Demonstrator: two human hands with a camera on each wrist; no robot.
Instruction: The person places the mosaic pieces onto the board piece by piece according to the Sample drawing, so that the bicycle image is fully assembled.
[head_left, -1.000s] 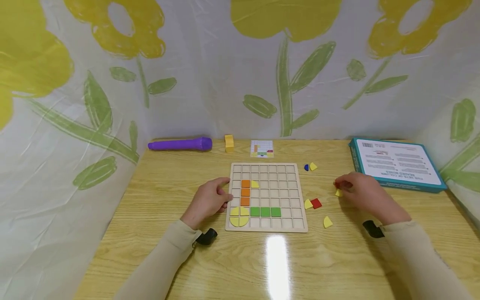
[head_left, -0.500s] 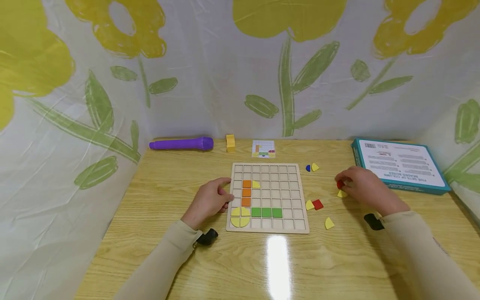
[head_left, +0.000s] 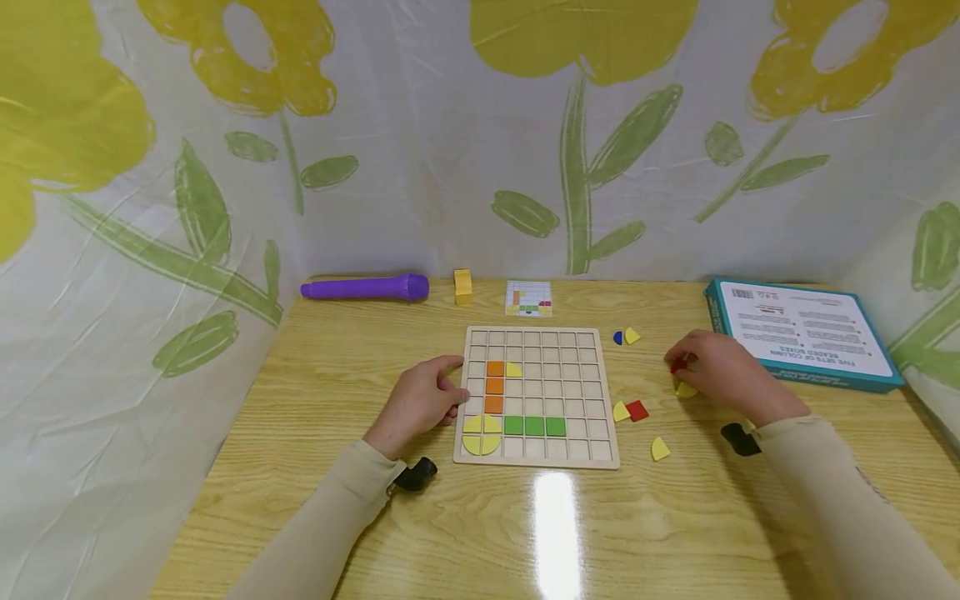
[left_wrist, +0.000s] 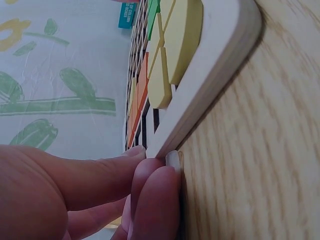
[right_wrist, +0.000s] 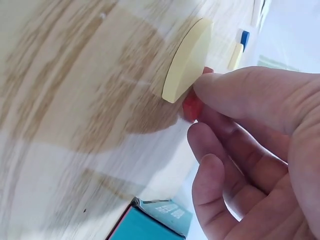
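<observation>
My left hand (head_left: 418, 402) pinches the left edge of the wooden grid board (head_left: 551, 461), thumb above and fingertips against its side in the left wrist view. On the board sit orange squares (head_left: 495, 386), green squares (head_left: 534, 426), a lone yellow quarter-circle (head_left: 513, 369) and a circle of yellow quarters (head_left: 482, 435). Right of the board, my right hand (head_left: 722, 375) holds a small red piece (right_wrist: 191, 106) between thumb and fingers, low over the table. The fingers partly cover its shape. Beside it lies a yellow quarter-circle piece (right_wrist: 189, 60).
Between board and right hand lie a red square (head_left: 637, 410) and yellow pieces (head_left: 660, 450). A blue piece (head_left: 618, 337) is farther back. Behind the board are a pattern card (head_left: 528, 298), a yellow block (head_left: 462, 287) and a purple microphone (head_left: 365, 288). A teal box (head_left: 806, 333) stands back right.
My right hand has stayed by the yellow quarter-circle, shifting slightly, with the red piece in its fingers. My left hand keeps its grip on the board's edge. The view has drifted slightly.
</observation>
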